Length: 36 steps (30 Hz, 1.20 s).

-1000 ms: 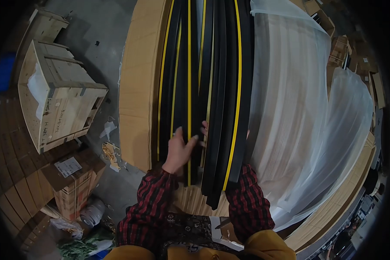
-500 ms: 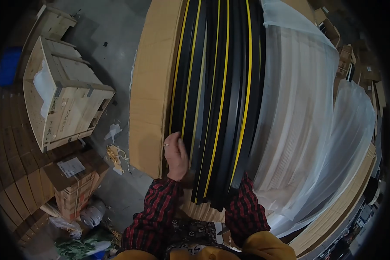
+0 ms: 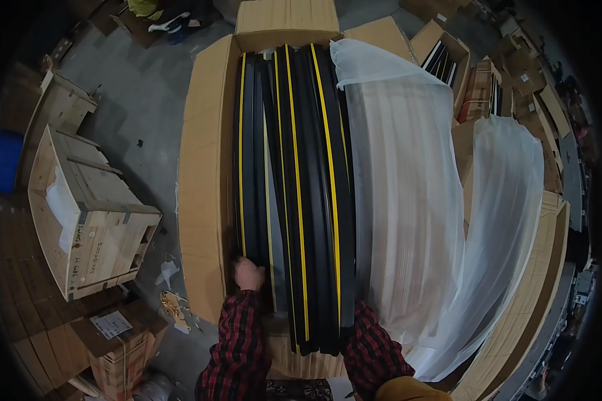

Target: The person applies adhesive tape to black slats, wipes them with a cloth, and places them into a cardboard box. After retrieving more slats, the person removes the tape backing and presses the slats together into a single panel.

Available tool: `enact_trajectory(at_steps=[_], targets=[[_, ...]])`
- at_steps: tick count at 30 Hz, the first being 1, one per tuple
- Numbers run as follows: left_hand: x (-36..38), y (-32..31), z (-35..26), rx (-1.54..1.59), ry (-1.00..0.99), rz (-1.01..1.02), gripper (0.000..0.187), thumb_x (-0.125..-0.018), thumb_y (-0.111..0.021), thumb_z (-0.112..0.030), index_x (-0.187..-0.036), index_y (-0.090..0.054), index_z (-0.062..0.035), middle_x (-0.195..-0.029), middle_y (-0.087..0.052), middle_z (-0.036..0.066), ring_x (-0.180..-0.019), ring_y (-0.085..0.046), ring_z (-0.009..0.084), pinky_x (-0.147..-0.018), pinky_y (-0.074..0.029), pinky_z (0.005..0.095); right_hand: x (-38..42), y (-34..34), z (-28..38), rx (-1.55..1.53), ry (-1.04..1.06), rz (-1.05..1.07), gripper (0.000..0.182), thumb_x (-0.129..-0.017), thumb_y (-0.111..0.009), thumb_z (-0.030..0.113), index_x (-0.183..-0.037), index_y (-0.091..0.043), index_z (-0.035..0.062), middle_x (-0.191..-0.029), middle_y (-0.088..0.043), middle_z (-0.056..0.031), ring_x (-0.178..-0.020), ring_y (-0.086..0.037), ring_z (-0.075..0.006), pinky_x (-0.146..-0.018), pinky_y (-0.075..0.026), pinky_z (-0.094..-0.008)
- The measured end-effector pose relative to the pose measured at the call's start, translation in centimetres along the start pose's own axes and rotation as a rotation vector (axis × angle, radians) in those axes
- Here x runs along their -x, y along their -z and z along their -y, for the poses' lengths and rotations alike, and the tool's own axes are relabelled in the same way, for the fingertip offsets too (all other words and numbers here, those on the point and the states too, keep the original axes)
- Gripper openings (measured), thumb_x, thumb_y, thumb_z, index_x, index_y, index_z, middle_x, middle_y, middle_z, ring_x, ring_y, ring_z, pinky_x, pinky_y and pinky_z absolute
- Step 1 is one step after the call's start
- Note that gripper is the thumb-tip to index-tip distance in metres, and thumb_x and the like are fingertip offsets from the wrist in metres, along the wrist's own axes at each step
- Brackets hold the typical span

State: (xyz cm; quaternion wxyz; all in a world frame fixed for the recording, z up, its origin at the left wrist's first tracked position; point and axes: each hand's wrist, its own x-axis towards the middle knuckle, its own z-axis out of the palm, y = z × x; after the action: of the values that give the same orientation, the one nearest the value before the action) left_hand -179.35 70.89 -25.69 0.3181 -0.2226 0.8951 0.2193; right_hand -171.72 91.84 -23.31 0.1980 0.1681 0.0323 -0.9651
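Note:
Long black strips with yellow lines (image 3: pixel 297 200) lie lengthwise in an open cardboard box (image 3: pixel 204 180), their near ends close to me. At the left edge of the bundle, by the box wall, my left hand (image 3: pixel 249 274) has its fingers curled round the outer black strip, the fingertips partly hidden. The right sleeve (image 3: pixel 374 344) reaches to the right side of the bundle's near end; my right hand is hidden there behind the strips. Right beside the bundle, translucent white wrapping (image 3: pixel 408 200) covers more long, pale brown pieces.
A wooden crate (image 3: pixel 104 220) stands on the floor at left, with a labelled carton (image 3: pixel 117 334) nearer me. A second wrapped bundle (image 3: pixel 505 194) lies at right. Open cartons holding strips (image 3: pixel 441 63) are at the far right. Part of another person (image 3: pixel 147 8) shows at the top.
The view has shifted, so the box's far end now shows. My left hand is curled lower at the strip's edge. My right hand remains hidden.

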Motion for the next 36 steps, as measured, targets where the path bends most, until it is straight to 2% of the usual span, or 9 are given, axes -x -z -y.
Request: enact_trajectory(at_steps=[6,13,20,23,26,28,31,34,36], targets=[[0.8,-1.8,-1.6,-0.311,0.087,-0.234,0.061,-0.061,-0.068,-0.013,-0.11,-0.038,0.0054,-0.105,-0.05,0.022,-0.101,-0.047,0.0375,-0.091,-0.036,0.0426,-0.4,0.5,0.2,-0.015,0.009,0.012,0.077,-0.082,-0.026,0.063,-0.133,-0.027,0.006,-0.13,-0.037,-0.0124,-0.116,-0.041,-0.0249,-0.093,-0.038,-0.0362],[1.6,0.7,-1.4,-0.023,0.024,-0.127,0.051,-0.067,-0.056,0.007,-0.112,-0.033,0.0059,-0.106,-0.049,0.028,-0.099,-0.05,0.0396,-0.085,-0.043,0.0419,-1.0,0.5,0.1,-0.009,0.02,0.021,0.074,-0.083,-0.025,0.061,-0.133,-0.028,0.0063,-0.13,-0.038,-0.0115,-0.115,-0.041,-0.024,-0.093,-0.038,-0.0347],[3.1,2.0,-1.8,0.074,-0.033,-0.097,0.039,-0.066,-0.061,0.001,-0.101,-0.045,0.006,-0.094,-0.056,0.026,-0.091,-0.054,0.0392,-0.079,-0.046,0.0418,-1.8,0.7,-0.4,0.006,0.04,0.039,0.071,-0.085,-0.025,0.059,-0.132,-0.029,0.0065,-0.13,-0.039,-0.0106,-0.115,-0.042,-0.0231,-0.093,-0.038,-0.0332],[4.4,1.9,-0.2,0.186,-0.088,0.051,0.04,-0.065,-0.065,-0.005,-0.1,-0.048,0.0055,-0.091,-0.059,0.021,-0.088,-0.058,0.0323,-0.076,-0.047,0.0396,-2.1,1.4,-0.7,0.015,0.068,0.042,0.07,-0.086,-0.024,0.058,-0.132,-0.029,0.0066,-0.129,-0.039,-0.0102,-0.115,-0.042,-0.0227,-0.093,-0.038,-0.0325],[7.5,2.1,2.3,0.744,-0.228,0.405,0.045,-0.074,-0.064,-0.013,-0.112,-0.046,0.0037,-0.102,-0.058,0.014,-0.094,-0.056,0.0228,-0.083,-0.044,0.034,-2.5,2.6,-0.9,0.034,0.12,0.05,0.069,-0.086,-0.024,0.057,-0.132,-0.03,0.0067,-0.129,-0.039,-0.0098,-0.115,-0.042,-0.0223,-0.093,-0.038,-0.0319],[8.7,3.6,2.7,1.169,0.04,0.741,0.042,-0.085,-0.054,-0.018,-0.12,-0.042,0.0014,-0.114,-0.052,0.006,-0.103,-0.049,0.0158,-0.09,-0.038,0.0295,-2.6,4.4,-1.3,0.066,0.161,0.06,0.068,-0.087,-0.024,0.057,-0.132,-0.03,0.0068,-0.129,-0.039,-0.0095,-0.115,-0.042,-0.022,-0.093,-0.038,-0.0315],[5.9,6.6,2.2,1.395,0.046,0.95,0.044,-0.091,-0.042,-0.031,-0.125,-0.039,-0.0028,-0.122,-0.047,0.005,-0.109,-0.045,0.0156,-0.094,-0.034,0.0293,-2.0,9.7,-2.6,0.195,0.271,0.083,0.067,-0.087,-0.024,0.056,-0.132,-0.03,0.0069,-0.129,-0.04,-0.0092,-0.114,-0.042,-0.0216,-0.093,-0.038,-0.0308],[4.8,10.1,-1.5,1.226,0.066,0.9,0.046,-0.091,-0.04,-0.035,-0.125,-0.04,-0.0039,-0.122,-0.047,0.006,-0.108,-0.046,0.0177,-0.094,-0.035,0.0312,-0.5,4.3,-3.1,0.393,0.289,-0.332,0.06,-0.09,-0.022,0.051,-0.13,-0.034,0.0073,-0.126,-0.044,-0.0075,-0.11,-0.046,-0.0194,-0.089,-0.041,-0.0273],[2.4,11.4,-3.6,1.079,-0.001,0.816,0.046,-0.09,-0.041,-0.035,-0.124,-0.041,-0.0039,-0.122,-0.047,0.006,-0.108,-0.046,0.0185,-0.093,-0.036,0.0317,-1.2,0.7,-3.5,0.262,0.276,-0.165,0.064,-0.088,-0.024,0.055,-0.128,-0.038,0.007,-0.117,-0.051,-0.0069,-0.1,-0.052,-0.0178,-0.081,-0.045,-0.0273]])
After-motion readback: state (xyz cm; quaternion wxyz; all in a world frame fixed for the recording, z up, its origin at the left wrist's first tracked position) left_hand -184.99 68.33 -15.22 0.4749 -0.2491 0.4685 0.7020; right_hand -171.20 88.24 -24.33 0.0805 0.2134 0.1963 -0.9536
